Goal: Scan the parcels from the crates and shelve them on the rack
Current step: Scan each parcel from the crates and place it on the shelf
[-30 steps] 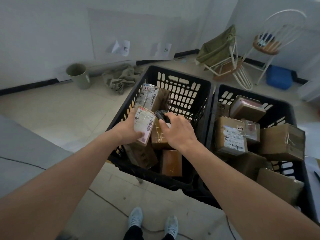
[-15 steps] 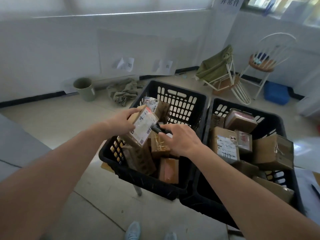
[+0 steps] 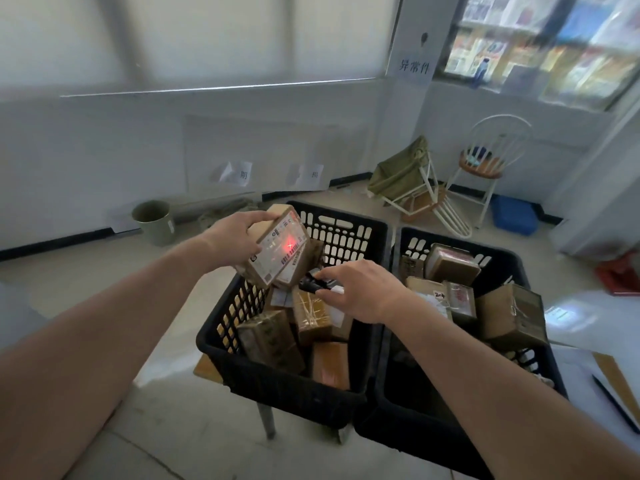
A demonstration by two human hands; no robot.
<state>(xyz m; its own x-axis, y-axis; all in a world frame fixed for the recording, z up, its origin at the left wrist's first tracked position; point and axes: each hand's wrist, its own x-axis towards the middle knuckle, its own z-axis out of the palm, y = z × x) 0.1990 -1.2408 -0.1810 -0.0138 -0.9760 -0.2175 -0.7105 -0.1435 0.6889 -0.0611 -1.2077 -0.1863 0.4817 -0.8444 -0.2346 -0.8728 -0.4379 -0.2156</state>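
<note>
Above the left crate (image 3: 294, 382), my left grip (image 3: 232, 242) clasps a labelled parcel (image 3: 277, 249) while, at its 4 o'clock, my right grip (image 3: 360, 292) clutches the scanner (image 3: 313, 284).

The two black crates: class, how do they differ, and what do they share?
The left crate has a parcel held above it by the left hand; the right crate has none lifted. The right hand holds a scanner over the left crate only. Both are black, slotted and hold brown parcels.
</note>
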